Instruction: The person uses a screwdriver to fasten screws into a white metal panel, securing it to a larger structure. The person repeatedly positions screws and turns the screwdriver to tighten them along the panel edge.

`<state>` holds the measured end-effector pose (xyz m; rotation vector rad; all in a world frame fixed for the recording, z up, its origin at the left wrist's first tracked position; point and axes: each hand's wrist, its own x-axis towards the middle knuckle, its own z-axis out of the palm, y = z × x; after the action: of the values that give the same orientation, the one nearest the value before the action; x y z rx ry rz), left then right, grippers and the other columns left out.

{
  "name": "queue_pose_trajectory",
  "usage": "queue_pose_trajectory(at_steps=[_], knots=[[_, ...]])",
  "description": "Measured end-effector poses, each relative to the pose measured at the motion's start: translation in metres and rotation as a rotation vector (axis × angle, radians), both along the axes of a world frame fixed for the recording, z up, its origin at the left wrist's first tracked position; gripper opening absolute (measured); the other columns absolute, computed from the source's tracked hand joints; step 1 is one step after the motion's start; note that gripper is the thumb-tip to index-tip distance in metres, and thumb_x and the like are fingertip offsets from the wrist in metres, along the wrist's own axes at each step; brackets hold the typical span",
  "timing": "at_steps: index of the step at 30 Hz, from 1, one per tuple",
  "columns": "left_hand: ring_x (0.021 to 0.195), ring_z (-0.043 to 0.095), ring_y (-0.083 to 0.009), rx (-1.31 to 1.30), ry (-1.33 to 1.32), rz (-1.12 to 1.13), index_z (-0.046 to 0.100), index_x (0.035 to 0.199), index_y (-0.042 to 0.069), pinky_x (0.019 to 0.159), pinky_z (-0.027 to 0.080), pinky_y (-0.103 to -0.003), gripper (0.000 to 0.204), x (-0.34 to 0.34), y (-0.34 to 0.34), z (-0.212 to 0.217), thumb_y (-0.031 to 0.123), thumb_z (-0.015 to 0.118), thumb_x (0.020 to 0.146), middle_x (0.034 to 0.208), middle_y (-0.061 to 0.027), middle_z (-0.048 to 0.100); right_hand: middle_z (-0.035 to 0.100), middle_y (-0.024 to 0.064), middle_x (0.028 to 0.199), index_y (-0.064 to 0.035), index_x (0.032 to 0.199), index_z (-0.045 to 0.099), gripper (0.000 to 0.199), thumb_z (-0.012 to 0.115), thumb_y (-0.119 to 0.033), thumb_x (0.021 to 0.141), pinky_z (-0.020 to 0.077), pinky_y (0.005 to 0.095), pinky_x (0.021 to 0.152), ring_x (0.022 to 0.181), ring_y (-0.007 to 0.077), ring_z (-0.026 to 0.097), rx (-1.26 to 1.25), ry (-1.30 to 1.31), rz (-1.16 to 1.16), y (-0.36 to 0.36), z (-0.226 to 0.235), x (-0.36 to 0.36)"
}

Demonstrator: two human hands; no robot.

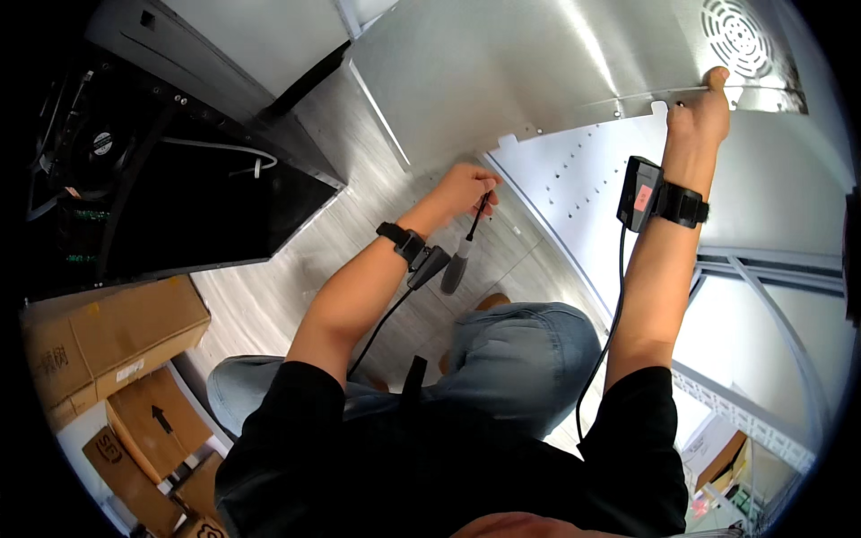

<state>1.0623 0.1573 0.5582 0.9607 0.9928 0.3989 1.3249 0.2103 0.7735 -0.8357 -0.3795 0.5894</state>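
Observation:
My left hand (465, 189) is closed around the shaft of a screwdriver (456, 267). Its grey handle hangs down toward my knee. Up at the right, my right hand (700, 117) grips the lower edge of a large sheet-metal panel (502, 67), its thumb up on the face beside a round slotted vent (738, 38). Part of that hand's fingers is hidden behind the panel. Small tabs and holes run along the panel's lower edge, and the left hand is just below its left part.
Below the panel lies a white perforated plate (574, 193). A black open cabinet (206, 202) with a fan (103, 143) stands at the left. Cardboard boxes (126, 332) are stacked at lower left. A white metal frame (753, 386) is at right. Wood-look flooring (260, 305) lies between.

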Motion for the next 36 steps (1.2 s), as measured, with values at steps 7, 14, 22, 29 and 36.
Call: queue_pose_trajectory(at_steps=[7,14,22,29,36], knots=[[0.072,0.064,-0.0243,-0.022,-0.035,0.099,0.032,0.138,-0.003,0.067,0.055,-0.036,0.051,0.029,0.05,0.0,0.014,0.052,0.094,0.085,-0.013,0.063,0.049,0.0126,0.121,0.0079,0.125,0.04,0.061,0.062,-0.036,0.089,0.0506,0.0354,0.073,0.093,0.0238,0.054,-0.179,0.122,-0.031,0.012,-0.053,-0.005],[0.072,0.065,-0.0268,0.019,-0.094,0.17,0.016,0.142,-0.009,0.064,0.055,-0.036,0.065,0.03,0.102,-0.003,0.011,0.053,0.092,0.089,-0.0166,0.063,0.051,0.0074,0.103,0.0065,0.114,0.045,0.051,0.061,-0.036,0.09,0.047,0.0299,0.065,0.08,0.0177,0.049,-0.283,0.176,-0.113,0.007,-0.084,-0.032],[0.072,0.065,-0.026,0.004,-0.042,0.157,0.023,0.135,-0.014,0.06,0.056,-0.037,0.059,0.022,0.147,-0.004,0.012,0.054,0.092,0.09,-0.0168,0.062,0.057,0.0112,0.103,0.0055,0.106,0.051,0.026,0.059,-0.015,0.092,0.0518,0.0351,0.08,0.089,0.0202,0.057,-0.07,0.193,0.023,0.006,-0.115,-0.03],[0.075,0.065,-0.0243,0.025,0.06,0.135,0.052,0.108,-0.006,0.063,0.056,-0.036,0.028,0.02,0.203,-0.007,0.015,0.057,0.091,0.094,-0.0147,0.063,0.059,0.0079,0.096,0.0006,0.102,0.055,0.014,0.06,-0.003,0.089,0.0499,0.0361,0.086,0.09,0.0181,0.058,-0.142,0.207,0.032,0.014,-0.155,-0.024],[0.079,0.066,-0.0224,0.042,0.23,0.218,0.055,0.106,-0.004,0.066,0.057,-0.035,0.023,0.04,0.243,-0.019,0.015,0.055,0.093,0.098,-0.0123,0.065,0.053,0.0054,0.114,-0.0056,0.114,0.045,0.025,0.058,-0.006,0.091,0.0445,0.037,0.095,0.103,0.0182,0.053,-0.192,0.195,0.076,0.029,-0.187,-0.033]])
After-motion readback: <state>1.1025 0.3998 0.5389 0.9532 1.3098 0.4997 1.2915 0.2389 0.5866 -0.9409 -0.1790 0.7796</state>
